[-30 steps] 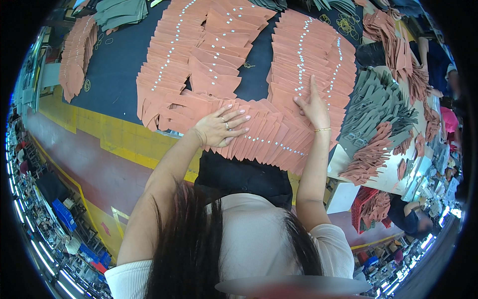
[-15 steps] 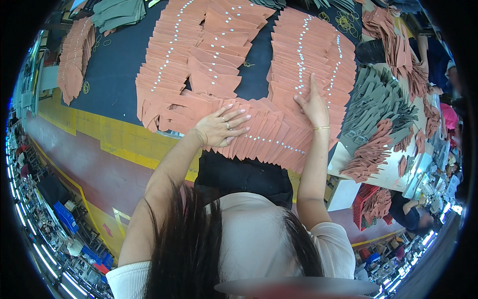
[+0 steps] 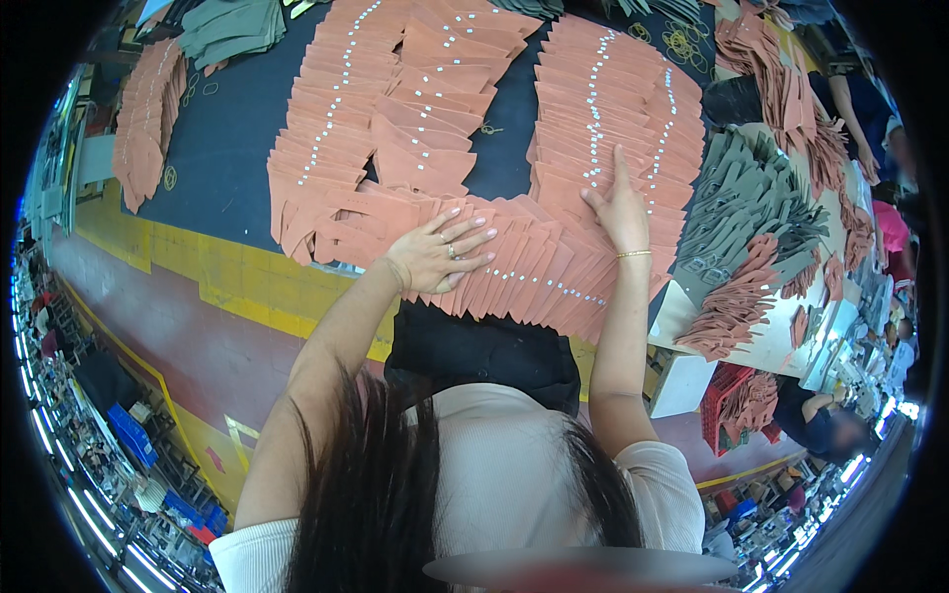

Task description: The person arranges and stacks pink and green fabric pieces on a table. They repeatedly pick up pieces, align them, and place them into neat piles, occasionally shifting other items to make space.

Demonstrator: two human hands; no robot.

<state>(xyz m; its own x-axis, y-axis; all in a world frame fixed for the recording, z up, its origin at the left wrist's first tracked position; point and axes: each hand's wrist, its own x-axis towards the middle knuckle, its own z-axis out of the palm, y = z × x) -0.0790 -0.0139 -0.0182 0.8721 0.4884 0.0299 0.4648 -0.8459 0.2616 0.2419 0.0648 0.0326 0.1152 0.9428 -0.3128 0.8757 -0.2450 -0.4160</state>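
Fanned rows of salmon-coloured cut fabric pieces, each row dotted with small white stickers, cover the dark table. My left hand (image 3: 445,252) lies flat with fingers spread on the near row of fabric pieces (image 3: 534,267), which runs sideways along the table edge. Resting on the right-hand row of fabric pieces (image 3: 568,109), my right hand (image 3: 623,212) has its index finger stretched forward and its thumb out to the side. Neither hand grips a piece. Two more rows, a left row (image 3: 326,119) and a middle row (image 3: 425,138), stretch away toward the far side.
Grey-green pieces (image 3: 751,208) and more salmon bundles (image 3: 732,306) heap on a side table at right. A red crate (image 3: 727,405) with fabric stands below. Another salmon row (image 3: 148,128) lies far left beside a grey-green stack (image 3: 232,30). Rubber bands (image 3: 687,44) lie on the table.
Both hands keep almost the same place on the fabric pieces. At the far right, another person's arm has shifted slightly.
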